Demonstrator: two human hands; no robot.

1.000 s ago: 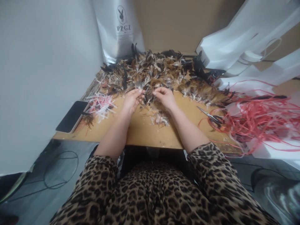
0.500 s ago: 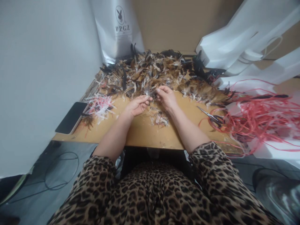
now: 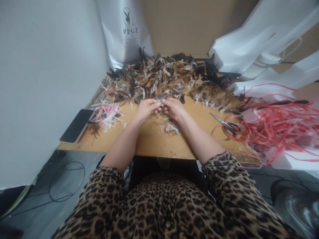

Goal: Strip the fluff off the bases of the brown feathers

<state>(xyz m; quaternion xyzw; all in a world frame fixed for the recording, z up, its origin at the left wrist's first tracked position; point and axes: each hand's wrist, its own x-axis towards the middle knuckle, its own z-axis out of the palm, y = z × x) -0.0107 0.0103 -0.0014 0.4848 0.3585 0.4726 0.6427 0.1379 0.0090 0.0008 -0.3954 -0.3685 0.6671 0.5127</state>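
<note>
Pinched between both sets of fingertips is a small feather [image 3: 160, 96], its soft grey-brown tip pointing away from me. My left hand [image 3: 147, 109] is closed on its base from the left. From the right, my right hand [image 3: 173, 108] grips the same spot, and the two thumbs nearly touch. Just beyond lies a wide heap of brown and black feathers [image 3: 149, 78]. Fluffy white and reddish scraps [image 3: 170, 126] lie on the table below my right hand.
A phone [image 3: 77, 126] and a pile of pink and white strips [image 3: 108, 113] are at left. Scissors [image 3: 224, 123] lie at right beside tangled red ribbon [image 3: 279, 129]. A silver bag [image 3: 127, 36] stands behind the feathers on the wooden table [image 3: 159, 146].
My right hand has moved down and left to meet my left hand at the feather. Half a second ago the hands were slightly apart.
</note>
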